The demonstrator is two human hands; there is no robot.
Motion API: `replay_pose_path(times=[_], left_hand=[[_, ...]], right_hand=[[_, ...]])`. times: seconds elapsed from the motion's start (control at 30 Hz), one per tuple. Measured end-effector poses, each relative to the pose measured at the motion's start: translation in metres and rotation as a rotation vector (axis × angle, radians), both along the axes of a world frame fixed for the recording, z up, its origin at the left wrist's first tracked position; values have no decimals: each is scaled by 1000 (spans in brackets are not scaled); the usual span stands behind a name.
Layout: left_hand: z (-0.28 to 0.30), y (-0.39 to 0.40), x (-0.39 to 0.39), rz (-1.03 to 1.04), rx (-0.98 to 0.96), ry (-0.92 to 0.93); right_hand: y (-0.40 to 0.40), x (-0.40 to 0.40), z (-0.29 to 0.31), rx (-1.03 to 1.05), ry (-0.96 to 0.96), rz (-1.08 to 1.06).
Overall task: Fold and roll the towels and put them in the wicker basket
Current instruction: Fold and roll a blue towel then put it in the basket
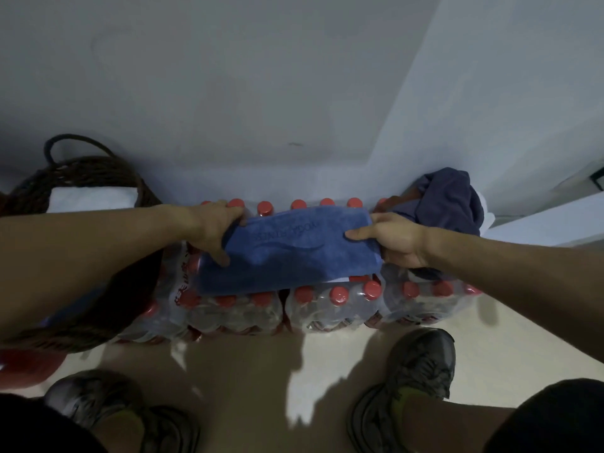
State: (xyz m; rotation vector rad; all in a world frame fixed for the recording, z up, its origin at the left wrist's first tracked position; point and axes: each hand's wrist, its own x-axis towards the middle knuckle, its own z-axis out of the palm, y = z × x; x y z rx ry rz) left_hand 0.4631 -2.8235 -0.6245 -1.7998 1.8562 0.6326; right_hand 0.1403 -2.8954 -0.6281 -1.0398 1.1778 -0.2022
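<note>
Folding is in hand: the blue towel (287,253) lies flat on the shrink-wrapped bottle packs (333,302), its 2 ends pinched by left hand (214,228) and right hand (397,240). Next (my judgement): roll it, then carry it to the wicker basket (88,178) left of the packs.

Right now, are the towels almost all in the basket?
Not yet. One white towel already lies in the wicker basket. Both hands, left hand and right hand, grip the ends of a folded blue towel on the packs of water bottles. It looks unrolled so far. A crumpled dark blue towel waits at the right.
</note>
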Motion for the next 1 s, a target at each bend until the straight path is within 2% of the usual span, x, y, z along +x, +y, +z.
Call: replay_pose_path(times=[0.03, 0.1, 0.2, 0.27, 0.33, 0.43, 0.57, 0.77, 0.9, 1.0], left_hand=[[4, -5, -2, 25, 13, 18], [13, -14, -13, 103, -77, 154], [22, -23, -34, 265, -275, 568], [31, -26, -44, 315, -230, 798], [37, -28, -49, 311, -115, 939], [45, -31, -48, 293, 10, 975], [58, -28, -44, 291, 105, 946], [67, -21, -48, 424, 297, 1216], [61, -12, -59, 579, 83, 1373], [62, -9, -67, 685, -61, 1510]], right_hand=[[-2, 2, 5, -78, 13, 38], [-6, 7, 19, -218, 8, 116], [-8, 18, 46, -313, -81, 211], [-8, 24, 62, -350, -138, 303], [-9, 28, 76, -363, -188, 385], [-15, 27, 93, -322, -255, 429], [-35, 14, 99, -187, -260, 302], [-45, -8, 81, 74, -360, 44], [-44, -8, 71, 101, -441, -112], [-36, -1, 57, 118, -347, -191]])
